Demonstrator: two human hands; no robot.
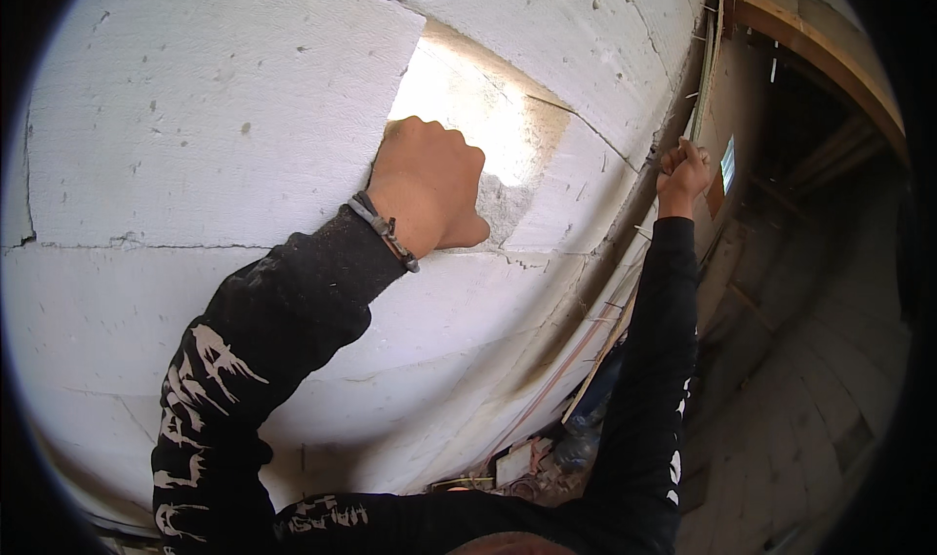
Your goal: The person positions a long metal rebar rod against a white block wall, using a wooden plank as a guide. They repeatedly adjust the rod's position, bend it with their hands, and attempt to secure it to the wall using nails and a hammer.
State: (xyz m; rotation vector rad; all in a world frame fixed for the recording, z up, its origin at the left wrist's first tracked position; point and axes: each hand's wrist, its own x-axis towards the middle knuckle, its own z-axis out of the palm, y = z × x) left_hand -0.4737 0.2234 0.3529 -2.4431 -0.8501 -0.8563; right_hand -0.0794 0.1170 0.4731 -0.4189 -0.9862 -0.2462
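My left hand [429,184] is closed in a fist, its back and knuckles showing, at the lower left edge of a bright opening [468,86] in a white block wall [224,116]. The curled fingers are hidden, so what they grip, if anything, does not show. Grey rough mortar [503,208] lies beside the thumb. Further right, my right hand [685,169] is raised with its fingers curled closed, near thin strips [708,86] along the wall's end. Nothing can be made out inside it. Both arms wear black sleeves, and a grey braided bracelet [384,231] circles the left wrist.
Rubble and broken pieces [527,462] lie at the foot of the wall, beside crumpled plastic [583,438]. A curved-looking wooden beam [820,52] spans the upper right. Beyond the wall's end is a dark space with a block wall [810,438].
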